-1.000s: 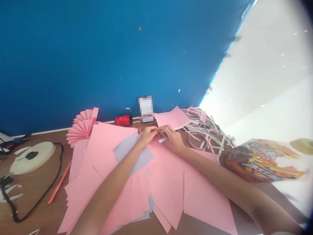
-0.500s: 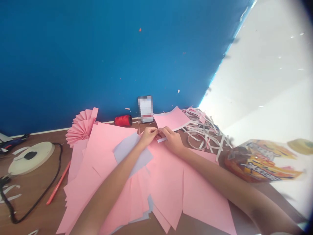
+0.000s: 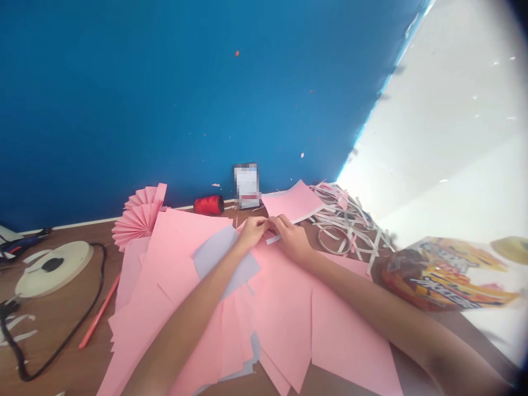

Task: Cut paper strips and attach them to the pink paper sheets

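My left hand (image 3: pixel 253 231) and my right hand (image 3: pixel 291 235) meet fingertip to fingertip above the far part of the pink paper sheets (image 3: pixel 284 297). Both are closed in a pinch. A short, narrow pale strip (image 3: pixel 273 240) pokes out from beneath my right fingers; whether it is paper or tape I cannot tell. Whatever lies between the left fingertips is too small to make out. Under my left forearm rests a greyish-lilac paper piece (image 3: pixel 210 256) on top of the pink sheets.
To the left are a pleated pink paper fan (image 3: pixel 142 217), a tape roll (image 3: pixel 55 269), a black cable (image 3: pixel 78 333) and a red pen (image 3: pixel 99 313). Behind stand a red thread spool (image 3: pixel 209 205) and a phone (image 3: pixel 246 187). Paper strips (image 3: pixel 350 220) and a snack bag (image 3: pixel 445 275) lie right.
The view has shifted very slightly, so everything sits a little lower and further right. My hands keep nearly the same pinched pose.
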Demonstrator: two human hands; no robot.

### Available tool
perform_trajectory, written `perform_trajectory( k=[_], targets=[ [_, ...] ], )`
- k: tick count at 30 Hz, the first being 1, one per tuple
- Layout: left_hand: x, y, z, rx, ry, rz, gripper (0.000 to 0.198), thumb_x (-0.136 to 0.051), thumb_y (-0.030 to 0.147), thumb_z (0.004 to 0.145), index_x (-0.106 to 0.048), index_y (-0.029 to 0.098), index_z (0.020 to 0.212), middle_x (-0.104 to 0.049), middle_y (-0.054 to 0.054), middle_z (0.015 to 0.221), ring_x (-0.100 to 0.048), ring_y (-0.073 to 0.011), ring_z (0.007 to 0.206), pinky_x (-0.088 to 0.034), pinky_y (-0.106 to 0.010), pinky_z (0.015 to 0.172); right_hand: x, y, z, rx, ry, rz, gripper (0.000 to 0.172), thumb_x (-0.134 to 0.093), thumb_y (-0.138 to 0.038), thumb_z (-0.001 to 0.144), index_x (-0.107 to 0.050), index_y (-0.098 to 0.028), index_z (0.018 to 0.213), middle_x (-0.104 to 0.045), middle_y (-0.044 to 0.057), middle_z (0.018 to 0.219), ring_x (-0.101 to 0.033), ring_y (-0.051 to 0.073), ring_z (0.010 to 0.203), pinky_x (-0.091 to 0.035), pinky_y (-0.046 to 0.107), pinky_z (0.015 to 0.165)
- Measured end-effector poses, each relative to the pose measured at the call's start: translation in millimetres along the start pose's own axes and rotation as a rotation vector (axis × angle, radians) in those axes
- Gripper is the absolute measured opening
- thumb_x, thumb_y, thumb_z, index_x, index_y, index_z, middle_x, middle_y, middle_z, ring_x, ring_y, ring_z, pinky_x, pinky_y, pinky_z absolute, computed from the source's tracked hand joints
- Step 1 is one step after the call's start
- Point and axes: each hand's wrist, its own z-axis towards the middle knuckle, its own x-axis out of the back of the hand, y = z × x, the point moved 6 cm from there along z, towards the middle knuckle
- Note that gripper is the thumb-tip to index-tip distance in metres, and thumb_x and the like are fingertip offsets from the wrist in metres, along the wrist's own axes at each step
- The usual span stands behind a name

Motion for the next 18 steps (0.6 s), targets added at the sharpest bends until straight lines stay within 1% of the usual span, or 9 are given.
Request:
perform_trajectory(
  k=[4, 9, 13, 18],
  targets=[
    [-1.4, -0.1, 0.8, -0.014, -0.001, 0.002, 0.040, -0.058, 0.048, 0.081, -0.071, 0.010, 0.079, -0.068, -0.006, 0.070, -0.051, -0.0106, 0.054, -0.037, -0.022, 0.051, -1.3, -0.2, 1.2, 0.010, -0.011, 0.026, 0.044, -0.042, -0.010, 0.084, -0.047, -0.024, 0.125, -0.057, 0.006, 0.115, -0.058, 0.016, 0.078, -0.031, 0.023, 0.051],
    [-0.6, -2.6, 1.6, -0.022, 0.005, -0.011, 0.038, -0.059, 0.046, 0.081, -0.071, 0.010, 0.077, -0.064, -0.004, 0.063, -0.051, -0.0108, 0.054, -0.036, -0.021, 0.049, 0.1, -2.5, 1.2, 0.035, -0.026, 0.051, 0.046, -0.043, -0.010, 0.083, -0.047, -0.024, 0.126, -0.056, 0.007, 0.114, -0.057, 0.015, 0.077, -0.031, 0.023, 0.051],
    [0.6, -3.8, 1.2, -0.011, 0.015, -0.026, 0.038, -0.060, 0.047, 0.081, -0.071, 0.011, 0.077, -0.065, -0.004, 0.064, -0.050, -0.0100, 0.050, -0.035, -0.021, 0.047, 1.8, -2.0, 0.4, 0.046, 0.016, 0.083, 0.046, -0.043, -0.009, 0.083, -0.048, -0.024, 0.126, -0.057, 0.006, 0.112, -0.057, 0.015, 0.077, -0.032, 0.022, 0.052],
    [-1.2, -1.0, 0.8, -0.012, 0.011, -0.082, 0.036, -0.060, 0.045, 0.082, -0.071, 0.011, 0.076, -0.069, -0.007, 0.071, -0.056, -0.0116, 0.054, -0.041, -0.022, 0.051, 0.1, 1.5, -0.1, 0.015, 0.062, 0.111, 0.045, -0.043, -0.010, 0.083, -0.049, -0.024, 0.126, -0.059, 0.005, 0.112, -0.058, 0.015, 0.077, -0.033, 0.022, 0.054]
  ],
)
